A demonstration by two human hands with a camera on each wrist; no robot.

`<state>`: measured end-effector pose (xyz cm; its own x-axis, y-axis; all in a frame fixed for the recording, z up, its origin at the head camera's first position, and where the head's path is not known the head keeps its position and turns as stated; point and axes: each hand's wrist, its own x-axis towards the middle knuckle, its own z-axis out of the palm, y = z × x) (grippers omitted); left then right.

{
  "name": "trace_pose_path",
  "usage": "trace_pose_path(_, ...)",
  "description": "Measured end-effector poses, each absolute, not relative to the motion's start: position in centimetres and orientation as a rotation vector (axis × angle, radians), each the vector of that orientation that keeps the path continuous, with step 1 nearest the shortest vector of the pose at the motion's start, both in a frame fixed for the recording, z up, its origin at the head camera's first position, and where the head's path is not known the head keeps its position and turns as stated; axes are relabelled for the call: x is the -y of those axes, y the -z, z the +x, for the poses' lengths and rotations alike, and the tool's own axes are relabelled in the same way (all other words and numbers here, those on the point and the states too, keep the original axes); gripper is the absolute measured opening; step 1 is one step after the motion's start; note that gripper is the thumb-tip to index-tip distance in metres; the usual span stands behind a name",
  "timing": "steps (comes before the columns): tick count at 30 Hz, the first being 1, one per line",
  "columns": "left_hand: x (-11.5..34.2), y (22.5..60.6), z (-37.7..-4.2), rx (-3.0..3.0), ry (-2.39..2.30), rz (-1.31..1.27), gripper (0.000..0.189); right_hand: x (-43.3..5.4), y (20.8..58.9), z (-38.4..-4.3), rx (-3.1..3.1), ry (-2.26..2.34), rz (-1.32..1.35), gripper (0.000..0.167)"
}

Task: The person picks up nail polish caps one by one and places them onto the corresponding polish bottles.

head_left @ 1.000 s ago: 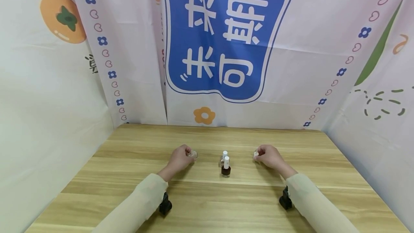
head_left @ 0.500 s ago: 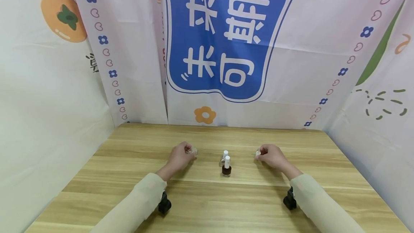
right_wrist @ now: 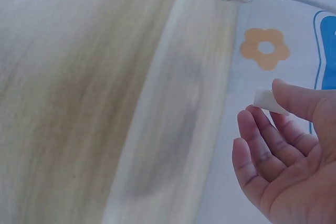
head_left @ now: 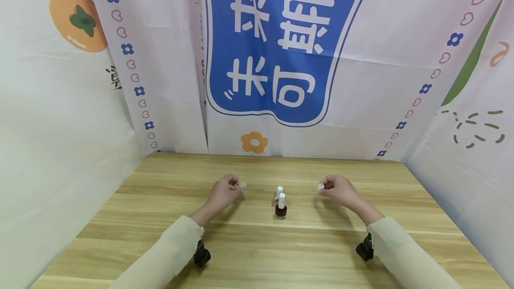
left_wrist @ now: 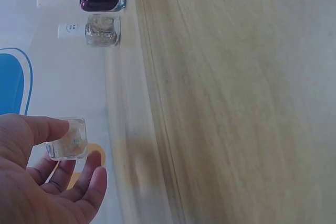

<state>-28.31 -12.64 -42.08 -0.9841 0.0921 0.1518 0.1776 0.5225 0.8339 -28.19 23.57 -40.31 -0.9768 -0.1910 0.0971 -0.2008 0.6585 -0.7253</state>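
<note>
My left hand (head_left: 223,191) pinches a small clear nail polish bottle (left_wrist: 74,141) between thumb and fingers; pale glitter shows inside. Thumb and fingertips of my right hand (head_left: 339,191) grip a white nail polish cap (right_wrist: 266,101); the thumb covers part of it. Both hands are raised over the table, their shadows falling on the wood. Between them, a dark red nail polish bottle (head_left: 281,211) with a white cap stands upright. Just behind it is a silver glitter nail polish bottle (left_wrist: 102,30), also white-capped and partly hidden in the head view.
The wooden table (head_left: 257,253) ends at a printed cloth (head_left: 373,115) hanging behind it. More cloth hangs along the left and right sides. A black wrist camera (head_left: 202,254) sits under the left sleeve, and another black camera (head_left: 365,249) under the right.
My right hand has risen slightly and shifted a little to the right with the white cap. The left hand has lifted a little with its bottle. The standing bottles have not moved.
</note>
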Motion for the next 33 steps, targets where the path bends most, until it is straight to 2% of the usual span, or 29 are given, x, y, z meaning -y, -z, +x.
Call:
trace_pose_path(18,12.0,40.0,-25.5,2.597,1.562,-0.353,0.023,-22.3,37.3,-25.6,2.825,-1.384,0.404,0.015)
trace_pose_path(33,10.2,39.1,-23.5,2.567,1.707,-0.570,0.023,-20.9,35.6,-23.2,2.760,-1.423,0.601,0.011)
